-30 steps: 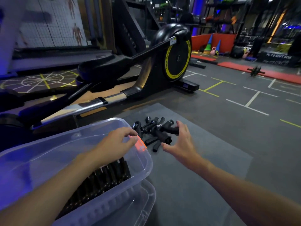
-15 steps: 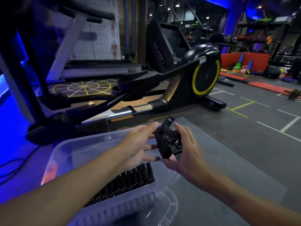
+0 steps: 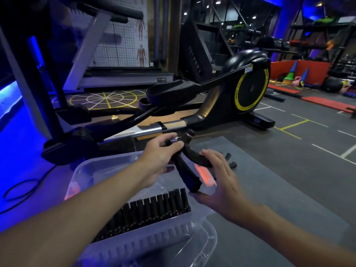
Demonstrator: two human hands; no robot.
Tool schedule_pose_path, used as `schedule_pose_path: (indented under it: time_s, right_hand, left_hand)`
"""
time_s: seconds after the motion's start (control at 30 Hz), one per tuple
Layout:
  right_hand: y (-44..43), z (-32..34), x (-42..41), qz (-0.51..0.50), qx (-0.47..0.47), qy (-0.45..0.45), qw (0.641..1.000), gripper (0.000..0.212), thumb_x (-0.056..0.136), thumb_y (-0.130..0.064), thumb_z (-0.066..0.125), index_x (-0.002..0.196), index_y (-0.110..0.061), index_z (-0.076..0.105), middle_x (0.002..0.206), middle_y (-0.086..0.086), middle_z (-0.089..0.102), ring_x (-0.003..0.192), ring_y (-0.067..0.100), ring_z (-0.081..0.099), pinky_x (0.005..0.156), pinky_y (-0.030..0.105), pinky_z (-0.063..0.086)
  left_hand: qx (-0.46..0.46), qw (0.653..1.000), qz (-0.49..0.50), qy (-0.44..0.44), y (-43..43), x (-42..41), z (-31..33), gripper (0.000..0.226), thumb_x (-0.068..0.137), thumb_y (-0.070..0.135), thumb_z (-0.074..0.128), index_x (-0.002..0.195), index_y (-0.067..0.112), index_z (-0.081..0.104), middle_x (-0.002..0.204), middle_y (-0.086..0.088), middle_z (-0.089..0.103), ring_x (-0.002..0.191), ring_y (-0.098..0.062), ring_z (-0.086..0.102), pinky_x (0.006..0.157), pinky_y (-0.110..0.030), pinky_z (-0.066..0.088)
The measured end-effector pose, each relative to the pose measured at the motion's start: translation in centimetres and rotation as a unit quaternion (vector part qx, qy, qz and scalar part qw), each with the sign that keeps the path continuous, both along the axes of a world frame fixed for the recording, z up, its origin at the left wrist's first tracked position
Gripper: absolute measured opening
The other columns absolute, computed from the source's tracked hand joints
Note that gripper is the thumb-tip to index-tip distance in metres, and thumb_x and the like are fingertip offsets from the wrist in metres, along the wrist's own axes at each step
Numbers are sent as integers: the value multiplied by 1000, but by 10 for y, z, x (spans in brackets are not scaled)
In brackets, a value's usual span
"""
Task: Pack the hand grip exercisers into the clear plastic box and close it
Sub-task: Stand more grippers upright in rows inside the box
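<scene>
The black cross-trainer (image 3: pixel 192 105) fills the floor ahead of me, and the grey mat (image 3: pixel 279 185) in front of it is my work area. The clear plastic box (image 3: pixel 90 166) stands on the mat close to my knees, open, so I can reach straight in. The lid (image 3: pixel 204 245) seems to lie under its near corner, handy for closing later.

Inside, along the near wall, the packed row (image 3: pixel 152 211) of black handles stands upright and tight together, which I judge saves room for more.

Above the box's far end I hold one hand grip exerciser (image 3: pixel 185 164) with both hands. My left hand (image 3: pixel 159 157) has its fingers curled round the top, pinching by the metal spring. My right hand (image 3: pixel 223 184) is half open: its fingers lie over the curved handle and its thumb sits under the end of the straight one. I think I am turning the exerciser so that it drops in handles-down like the others.

A few loose exercisers (image 3: pixel 230 161) are on the mat just beyond my right hand, so packing is not finished.

The yellow ring (image 3: pixel 238 93) on the flywheel carries letters that look like "MBH". The orange sticker (image 3: pixel 205 177) on the box wall and the anatomy poster (image 3: pixel 123 35) are too blurred to read.
</scene>
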State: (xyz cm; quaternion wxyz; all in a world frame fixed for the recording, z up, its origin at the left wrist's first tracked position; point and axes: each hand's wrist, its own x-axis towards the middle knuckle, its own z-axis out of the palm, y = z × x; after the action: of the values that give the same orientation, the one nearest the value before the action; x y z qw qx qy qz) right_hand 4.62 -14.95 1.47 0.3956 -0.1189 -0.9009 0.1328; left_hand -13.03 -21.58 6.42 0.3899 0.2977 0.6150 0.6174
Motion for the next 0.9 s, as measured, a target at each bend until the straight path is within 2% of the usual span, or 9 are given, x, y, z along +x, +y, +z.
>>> schedule_pose_path:
  time_s: [0.07,0.17,0.3,0.47,0.53,0.6,0.7,0.8,0.9]
  right_hand:
    - [5,1,3,-6,-7,-17,1000,103,64,-18,90,144,-22,25,142,-25,30,130,-13,32,104,5,27]
    - [16,-2,9,-46,16,-59,997,101,67,-22,88,145,-18,25,144,-9,30,127,5,41,104,4,27]
    - [34,-5,12,-80,71,-74,991,94,65,-22,89,141,-13,34,142,-4,34,128,17,43,105,24,39]
    - [42,5,6,-111,80,-102,985,87,66,-37,85,138,-13,41,141,-4,40,129,21,39,107,40,41]
    - [38,13,0,-129,18,-64,989,72,72,-42,79,132,-17,51,132,-7,47,123,15,40,104,34,39]
    - [32,26,-6,-123,-137,8,983,54,78,-37,77,126,-21,57,112,-9,58,102,10,51,90,30,46]
    - [24,43,-12,-48,-350,72,933,36,84,-27,74,118,-20,63,89,3,71,82,21,68,78,38,57]
    - [17,50,-14,-6,-371,88,924,9,87,-20,71,96,-22,70,87,4,74,82,19,71,74,28,58]
    - [15,49,-16,14,-388,86,918,4,87,-13,70,89,-16,73,78,-6,74,74,7,70,65,17,51]
  left_hand:
    - [7,1000,-17,-3,-1,-9,2,36,88,17,72,120,25,60,116,-13,68,88,-24,67,69,-38,49]
    - [20,998,-53,4,-4,-19,6,38,85,11,72,120,9,57,118,-23,65,95,-33,70,78,-45,58]
    - [56,996,-26,62,-10,-17,9,30,83,4,73,106,-2,54,111,-29,63,91,-37,71,74,-51,60]
    - [102,982,25,156,-12,-6,7,33,78,5,79,93,-2,50,91,-29,65,74,-29,73,64,-40,61]
    - [116,969,43,213,-11,-2,6,34,76,6,81,88,-2,50,82,-23,65,67,-18,71,58,-24,57]
    - [114,949,65,287,-11,3,4,34,75,13,83,83,4,51,74,-12,63,58,-4,61,52,-12,47]
    - [111,928,68,349,-12,9,-1,35,75,21,84,77,16,49,69,-1,60,58,-7,54,52,-20,44]
    - [132,923,42,358,-14,16,-7,33,77,20,82,77,16,49,70,-2,60,64,-17,56,55,-26,44]
    - [142,921,32,361,-15,16,-11,32,79,21,81,79,12,50,71,-3,60,65,-18,55,54,-26,43]
